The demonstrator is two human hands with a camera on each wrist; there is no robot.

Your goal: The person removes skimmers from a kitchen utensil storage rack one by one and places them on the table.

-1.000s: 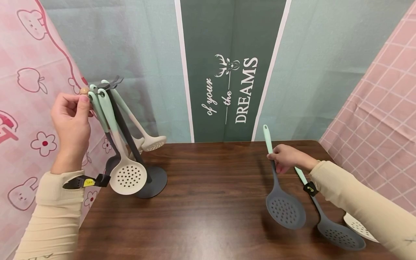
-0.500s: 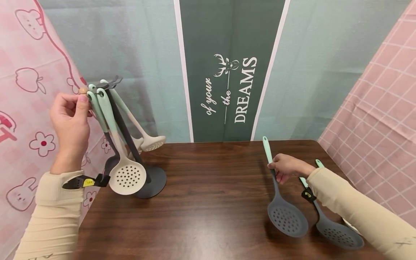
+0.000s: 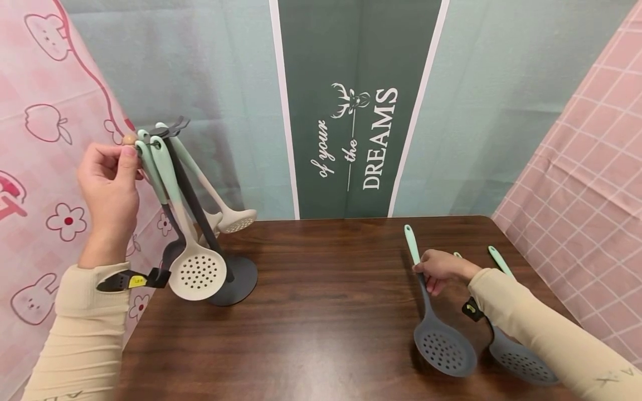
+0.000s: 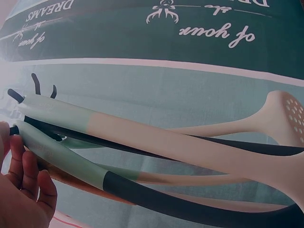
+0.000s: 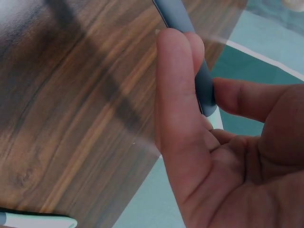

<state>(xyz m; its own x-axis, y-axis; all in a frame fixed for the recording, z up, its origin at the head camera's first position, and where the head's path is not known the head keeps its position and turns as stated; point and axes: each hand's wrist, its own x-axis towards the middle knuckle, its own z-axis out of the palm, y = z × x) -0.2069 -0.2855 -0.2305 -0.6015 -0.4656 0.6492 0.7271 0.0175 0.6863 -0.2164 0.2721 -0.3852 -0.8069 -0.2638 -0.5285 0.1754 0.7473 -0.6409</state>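
My left hand [image 3: 107, 195] pinches a hook at the top of a dark grey utensil stand [image 3: 241, 281]. From the stand hang a cream skimmer [image 3: 198, 274], a dark grey utensil [image 3: 173, 250] with a mint handle, and another cream perforated utensil [image 3: 238, 220]. On the right, my right hand [image 3: 438, 270] grips a grey skimmer [image 3: 445, 350] between thumb and fingers, just below its mint handle [image 3: 411, 244]. Its perforated head points toward me, low over the table; contact is unclear. The right wrist view shows the dark shaft [image 5: 205, 88] between thumb and fingers.
A second grey perforated utensil [image 3: 524, 362] lies beside the held one, partly under my right sleeve [image 3: 531, 323]. Another mint handle [image 3: 500, 260] shows behind that arm. Cloth hangs around the brown table [image 3: 321, 312].
My right hand has lowered the grey skimmer toward me, closer to the table. A mint handle behind the right forearm has come into view. The left hand stays at the stand.
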